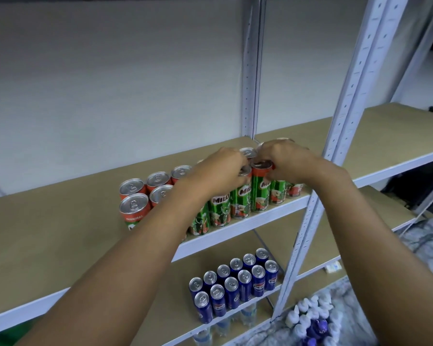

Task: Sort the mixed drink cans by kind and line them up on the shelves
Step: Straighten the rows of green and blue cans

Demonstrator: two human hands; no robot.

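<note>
Green and red Milo cans (219,208) stand in two rows on the upper shelf (60,221), near its front right. My left hand (221,171) is curled over the top of one Milo can (240,196) in the front row. My right hand (283,161) grips the top of the neighbouring Milo can (260,191), which stands a little higher than the rest. Both hands hide the cans behind them. Blue Pepsi cans (235,283) stand in two neat rows on the shelf below (180,310).
White perforated uprights (335,136) stand just right of the Milo rows. The upper shelf has bare board to the left. A second shelf bay (385,136) lies to the right. Water bottles (248,314) sit on a lower shelf, and white-capped bottles (308,313) stand on the floor.
</note>
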